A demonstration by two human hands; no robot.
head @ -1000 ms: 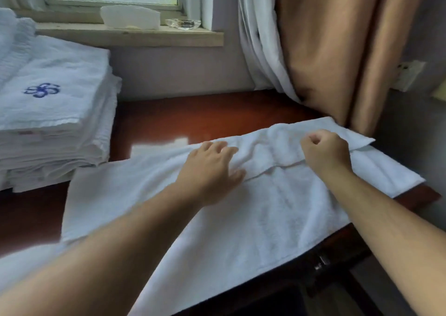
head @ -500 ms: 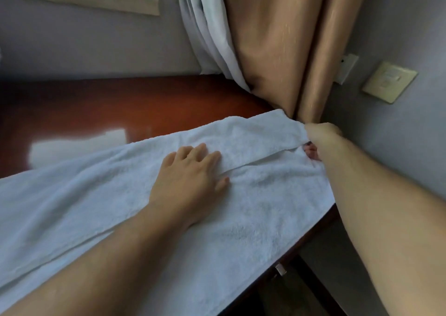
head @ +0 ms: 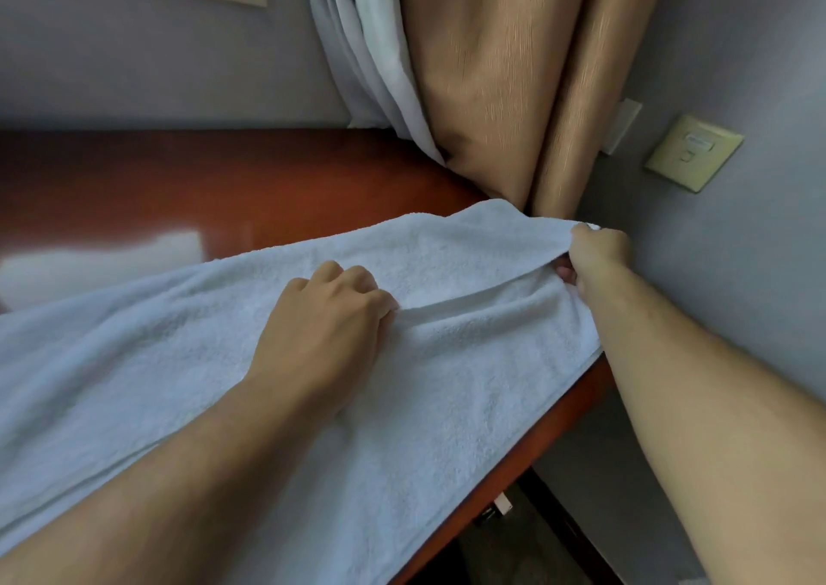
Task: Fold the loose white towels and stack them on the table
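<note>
Two hands grip one towel (head: 447, 387) lying across the table (head: 232, 182). The left hand (head: 322, 329), centre, pinches the folded flap's edge. The right hand (head: 596, 251), centre right, clenches the towel's end at the table's right edge, near the curtain (head: 505, 70). Bare tabletop shows upper left.

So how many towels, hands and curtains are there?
white towel: 1
hands: 2, the left hand and the right hand
curtains: 2, the tan curtain and the white curtain
Total: 5
</note>
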